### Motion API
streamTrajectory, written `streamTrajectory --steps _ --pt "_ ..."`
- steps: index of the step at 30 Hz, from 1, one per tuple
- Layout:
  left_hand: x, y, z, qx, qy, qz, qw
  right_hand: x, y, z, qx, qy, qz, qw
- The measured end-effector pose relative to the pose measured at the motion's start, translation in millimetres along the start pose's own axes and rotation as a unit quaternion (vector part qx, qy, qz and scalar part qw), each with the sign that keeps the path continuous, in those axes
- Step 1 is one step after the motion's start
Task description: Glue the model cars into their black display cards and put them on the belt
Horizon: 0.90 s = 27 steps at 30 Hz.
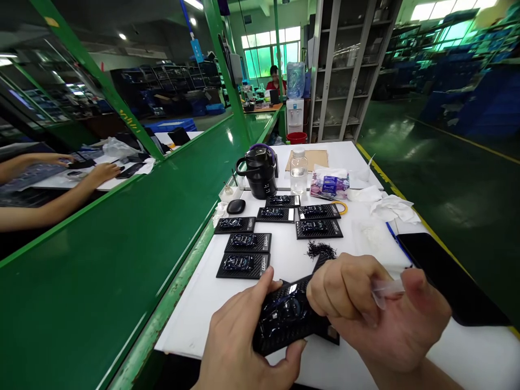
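My left hand (247, 336) grips a glossy black model car (284, 311) on a dark, carbon-patterned base plate, tilted above the table's near edge. The fingers and thumb hold the plate by its sides. My right hand (374, 309) is curled against the plate's right end, covering it. A translucent whitish piece (388, 290) sticks out between its fingers and thumb; its kind is unclear. Another dark plate (329, 331) lies partly hidden beneath my hands. Beyond them stand several similar cars on plates, such as one model car (239, 263) at left and another (314, 227) further back.
Behind the cars are a black jug (260, 176), a clear bottle (298, 176), a tissue pack (330, 184) and a black mouse (236, 206). Black shreds (320, 249) lie mid-table. At right are crumpled tissues (394, 208) and a black slab (447, 276). A green partition (162, 206) borders the left; a co-worker's arms show beyond.
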State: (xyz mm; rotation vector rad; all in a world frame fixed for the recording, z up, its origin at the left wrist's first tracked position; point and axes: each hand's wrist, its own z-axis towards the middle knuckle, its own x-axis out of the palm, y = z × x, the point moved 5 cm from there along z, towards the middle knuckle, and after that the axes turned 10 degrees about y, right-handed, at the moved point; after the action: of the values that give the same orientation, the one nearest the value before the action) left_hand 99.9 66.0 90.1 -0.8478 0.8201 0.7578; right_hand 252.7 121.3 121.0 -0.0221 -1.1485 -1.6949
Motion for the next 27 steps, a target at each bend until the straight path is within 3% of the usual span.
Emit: streamTrajectory --steps 16,19,22,24,27 --pt "3.2 2 3 0.022 -0.008 -0.004 1.000 -2 -3 -1 0.010 0.006 -0.047 0.999" --pt "10.2 7 3 0.024 0.009 0.022 0.999 8 -10 -3 0.069 0.040 -0.159 0.984" --pt "12.8 17 -2 0.052 0.022 0.043 0.997 16 -18 -10 0.172 0.076 -0.286 0.940" --pt "8.5 32 -9 0.063 0.018 0.041 0.997 8 -9 -15 0.157 0.021 -0.317 0.935" --pt "-3.4 70 -27 0.042 0.020 0.038 0.998 -36 26 -22 0.081 -0.129 -0.335 0.930"
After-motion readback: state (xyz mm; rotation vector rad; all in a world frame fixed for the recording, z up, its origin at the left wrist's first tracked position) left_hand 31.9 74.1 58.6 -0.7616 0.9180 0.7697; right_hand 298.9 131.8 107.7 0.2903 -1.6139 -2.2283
